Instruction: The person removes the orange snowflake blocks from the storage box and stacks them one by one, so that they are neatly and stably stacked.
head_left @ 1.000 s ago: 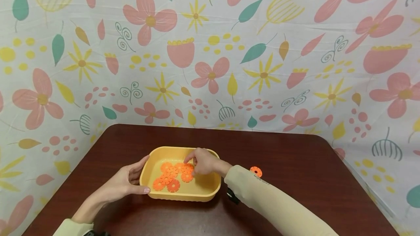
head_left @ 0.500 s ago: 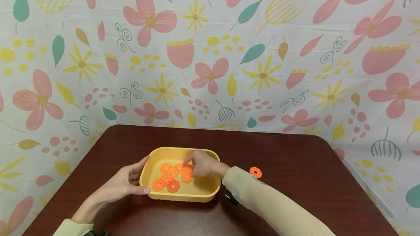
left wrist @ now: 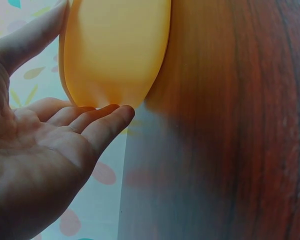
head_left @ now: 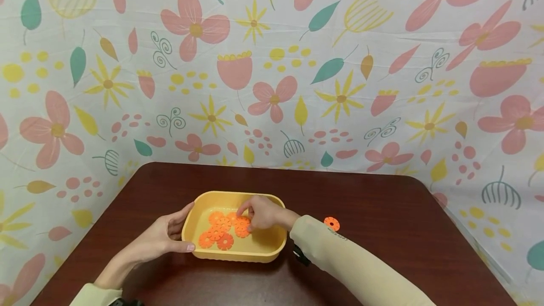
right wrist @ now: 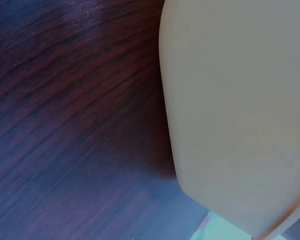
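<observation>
In the head view, a yellow plastic basin (head_left: 267, 252) stands on the dark table, with several orange notched discs (head_left: 225, 242) loosely overlapping on its floor. My left hand (head_left: 159, 236) holds the basin's left end, thumb near the front corner and fingers along the side. In the left wrist view, fingertips (left wrist: 126, 113) touch the outer wall of the basin (left wrist: 117, 45). My right hand (head_left: 264, 212) reaches into the basin, index finger and thumb around an orange disc (head_left: 242, 221) in the right part of the cluster. The right wrist view shows the basin's outside wall (right wrist: 235, 100), not the fingers.
One more orange disc (head_left: 332, 224) lies on the table (head_left: 374, 211) right of the basin, beyond the right sleeve (head_left: 340, 249). A flower-printed cloth (head_left: 272, 60) hangs behind the table and at its sides.
Both hands and the basin stay almost where they were. The right hand has shifted only slightly within the basin, and the view has moved a little.
</observation>
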{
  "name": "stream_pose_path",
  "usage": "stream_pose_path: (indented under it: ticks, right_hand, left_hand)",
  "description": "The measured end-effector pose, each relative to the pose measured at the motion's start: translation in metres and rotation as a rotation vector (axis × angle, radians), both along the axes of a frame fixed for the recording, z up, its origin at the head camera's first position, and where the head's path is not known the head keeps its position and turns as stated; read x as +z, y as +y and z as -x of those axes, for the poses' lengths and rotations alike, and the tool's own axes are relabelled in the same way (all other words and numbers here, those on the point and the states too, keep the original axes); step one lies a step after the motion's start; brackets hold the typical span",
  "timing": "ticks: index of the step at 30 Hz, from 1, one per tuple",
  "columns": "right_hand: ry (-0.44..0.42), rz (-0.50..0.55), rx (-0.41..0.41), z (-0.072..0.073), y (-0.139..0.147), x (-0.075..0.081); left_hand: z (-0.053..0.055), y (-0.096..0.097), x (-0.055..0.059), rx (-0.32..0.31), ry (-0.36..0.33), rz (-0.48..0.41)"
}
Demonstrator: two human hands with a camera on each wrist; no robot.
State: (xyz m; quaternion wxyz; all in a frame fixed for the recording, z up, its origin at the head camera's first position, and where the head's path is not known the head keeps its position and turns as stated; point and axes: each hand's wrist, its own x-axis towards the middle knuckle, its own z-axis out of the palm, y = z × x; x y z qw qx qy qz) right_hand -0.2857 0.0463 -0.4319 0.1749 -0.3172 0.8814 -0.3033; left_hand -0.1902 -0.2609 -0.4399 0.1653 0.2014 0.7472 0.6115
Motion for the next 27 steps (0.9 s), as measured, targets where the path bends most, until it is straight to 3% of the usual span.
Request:
stream_pose_path:
  ticks: [27]
  right_hand:
    - [0.021, 0.018, 0.108, -0.0034, 0.0011, 0.0016]
  left_hand:
    - [-0.0002, 0.0001, -0.0001, -0.002, 0.008, -0.009]
